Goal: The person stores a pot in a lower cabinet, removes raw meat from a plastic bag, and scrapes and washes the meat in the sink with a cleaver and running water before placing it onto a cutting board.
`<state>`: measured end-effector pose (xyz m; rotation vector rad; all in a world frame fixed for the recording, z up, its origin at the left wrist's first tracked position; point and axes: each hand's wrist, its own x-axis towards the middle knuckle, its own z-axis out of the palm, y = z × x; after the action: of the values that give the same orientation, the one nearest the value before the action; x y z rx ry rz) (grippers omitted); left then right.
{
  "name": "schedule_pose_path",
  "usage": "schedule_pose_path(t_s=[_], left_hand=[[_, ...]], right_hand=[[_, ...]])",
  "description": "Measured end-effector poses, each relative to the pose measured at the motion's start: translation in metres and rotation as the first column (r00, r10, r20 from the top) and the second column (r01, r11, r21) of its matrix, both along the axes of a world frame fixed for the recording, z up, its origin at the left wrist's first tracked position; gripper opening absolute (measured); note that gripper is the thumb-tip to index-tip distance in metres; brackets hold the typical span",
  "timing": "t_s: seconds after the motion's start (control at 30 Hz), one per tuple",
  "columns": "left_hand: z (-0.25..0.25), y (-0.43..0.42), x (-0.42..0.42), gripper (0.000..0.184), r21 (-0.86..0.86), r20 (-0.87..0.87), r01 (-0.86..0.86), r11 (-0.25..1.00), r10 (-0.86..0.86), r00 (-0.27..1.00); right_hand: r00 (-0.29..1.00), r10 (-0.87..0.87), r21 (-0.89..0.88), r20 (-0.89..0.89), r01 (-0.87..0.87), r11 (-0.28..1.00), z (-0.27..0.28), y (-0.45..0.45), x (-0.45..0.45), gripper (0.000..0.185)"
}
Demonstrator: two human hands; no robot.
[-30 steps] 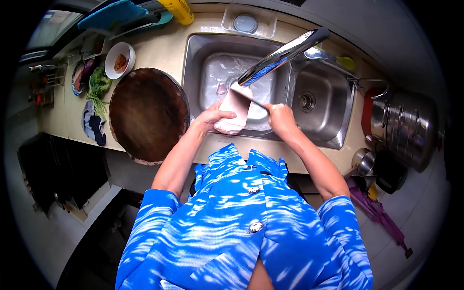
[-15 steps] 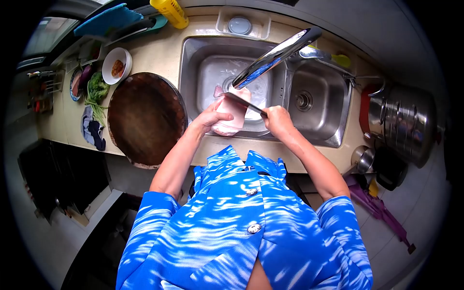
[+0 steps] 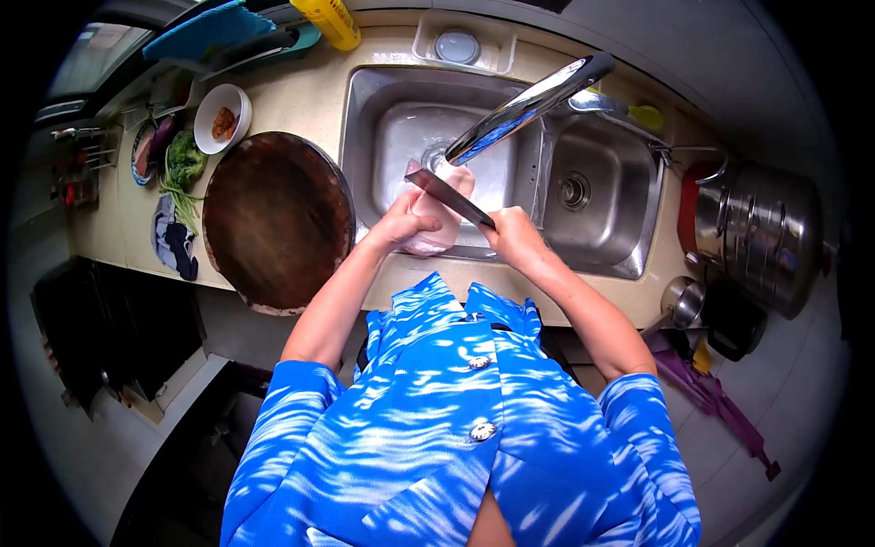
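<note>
Over the near edge of the left sink basin (image 3: 365, 109), my left hand (image 3: 401, 224) grips a pale pink slab of raw meat (image 3: 436, 235), thumb on top. My right hand (image 3: 516, 235) is closed round the handle of a knife (image 3: 448, 196). Its broad blade lies slantwise across the meat, tip pointing up and left, covering part of the slab. Just beyond the meat is the spout of the chrome faucet (image 3: 519, 109), and water seems to run from it onto the far end of the slab.
A round wooden chopping board (image 3: 278, 223) stands left of the sink. Behind it are a white bowl with food (image 3: 238, 100) and green vegetables (image 3: 185, 159). A second basin (image 3: 606, 219) and a large metal pot (image 3: 761, 232) are to the right.
The knife has turned so that its blade face shows more, and its tip has shifted left. My right hand has moved slightly left. The left hand keeps its grip on the meat.
</note>
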<state>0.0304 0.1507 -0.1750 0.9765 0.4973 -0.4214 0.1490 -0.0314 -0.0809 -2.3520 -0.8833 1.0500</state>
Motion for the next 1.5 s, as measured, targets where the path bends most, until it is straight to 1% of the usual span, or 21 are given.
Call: schedule_pose_path(t_s=[0.07,0.13,0.2,0.23,0.27,0.33,0.47,0.53,0.57,0.63,0.67,0.73,0.83,0.87,0.93,1.07,1.1,1.2,1.3,1.4,1.5], left_hand=[[0.018,-0.004,0.000,0.072,0.078,-0.067,-0.116,0.990,0.121,0.990],[0.013,0.004,-0.004,0.076,0.034,0.001,-0.078,0.996,0.078,0.997],[0.011,0.005,-0.006,0.080,-0.010,0.078,-0.032,0.999,0.033,0.996],[0.011,0.004,-0.010,0.081,0.043,0.096,-0.015,0.999,0.011,0.995],[0.010,0.004,-0.011,0.082,0.098,0.114,0.000,0.995,-0.011,0.993],[0.000,0.000,-0.019,0.079,0.126,0.127,-0.029,0.992,0.013,0.992],[-0.008,-0.001,-0.013,0.077,0.168,0.129,-0.067,0.984,0.046,0.991],[-0.006,0.002,-0.009,0.076,0.311,0.046,0.009,0.950,-0.025,0.999],[-0.002,0.002,-0.007,0.076,0.312,0.045,0.013,0.950,-0.029,0.999],[0.014,0.005,-0.002,0.078,-0.014,0.074,-0.045,0.999,0.046,0.996],[0.023,0.006,-0.001,0.078,-0.013,0.074,-0.045,0.999,0.046,0.996],[0.040,0.009,-0.002,0.081,-0.227,-0.020,-0.020,0.974,0.016,1.000],[0.042,0.001,-0.001,0.073,-0.280,-0.112,-0.144,0.949,0.117,0.987],[0.040,0.000,0.000,0.069,-0.314,-0.175,-0.192,0.930,0.142,0.974],[0.024,0.000,0.001,0.063,-0.275,-0.126,-0.223,0.935,0.195,0.973],[0.022,0.001,0.000,0.060,-0.334,-0.181,-0.165,0.928,0.109,0.977],[0.020,0.001,-0.002,0.061,-0.325,-0.153,-0.191,0.926,0.148,0.977],[0.028,0.004,-0.004,0.066,-0.348,-0.154,-0.263,0.900,0.222,0.963],[0.023,0.015,-0.007,0.070,-0.340,-0.150,-0.277,0.898,0.239,0.959],[0.040,0.019,-0.008,0.072,-0.324,-0.150,-0.266,0.908,0.228,0.962],[0.038,0.016,-0.009,0.072,-0.338,-0.157,-0.280,0.899,0.239,0.958]], right_hand=[[0.991,-0.069,-0.087,-0.115,0.059,0.995,-0.011,0.000,0.010,0.018],[0.984,-0.171,-0.111,-0.049,0.165,0.980,-0.018,-0.004,0.020,0.026],[0.966,-0.239,-0.147,0.100,0.251,0.957,-0.050,-0.022,0.030,0.024],[0.962,-0.268,-0.210,0.043,0.271,0.939,-0.052,-0.025,0.039,0.023],[0.966,-0.244,-0.206,0.088,0.257,0.944,-0.052,-0.031,0.041,0.022],[0.944,-0.324,-0.212,-0.060,0.305,0.929,-0.031,-0.030,0.040,0.023],[0.965,-0.253,-0.073,-0.066,0.248,0.966,0.003,-0.011,0.024,0.021],[0.968,-0.211,-0.066,-0.139,0.204,0.977,0.004,-0.001,0.017,0.021],[0.971,-0.178,-0.116,-0.156,0.161,0.980,0.001,0.003,0.015,0.021],[0.970,-0.228,-0.086,-0.083,0.221,0.971,-0.021,-0.006,0.019,0.021],[0.963,-0.270,-0.055,-0.009,0.269,0.961,-0.037,-0.014,0.023,0.021],[0.956,-0.293,-0.167,0.022,0.293,0.942,-0.066,-0.038,0.040,0.022],[0.953,-0.303,-0.203,-0.001,0.297,0.933,-0.030,-0.039,0.034,0.021],[0.967,-0.253,-0.128,0.030,0.255,0.958,-0.024,-0.038,0.028,0.019],[0.983,-0.171,-0.015,0.066,0.172,0.985,-0.001,-0.024,0.022,0.015],[0.974,0.120,-0.085,0.194,-0.105,0.991,0.007,-0.015,-0.007,0.014],[0.968,0.150,-0.115,0.202,-0.129,0.985,0.009,-0.014,-0.006,0.015],[0.984,0.040,-0.087,0.172,-0.025,0.996,-0.012,-0.021,0.003,0.015],[0.972,0.033,-0.188,0.233,0.011,0.982,-0.045,-0.035,0.019,0.013],[0.967,-0.010,-0.268,0.254,0.080,0.960,-0.038,-0.036,0.031,0.011],[0.980,-0.100,-0.149,0.173,0.127,0.981,0.006,-0.027,0.029,0.012]])
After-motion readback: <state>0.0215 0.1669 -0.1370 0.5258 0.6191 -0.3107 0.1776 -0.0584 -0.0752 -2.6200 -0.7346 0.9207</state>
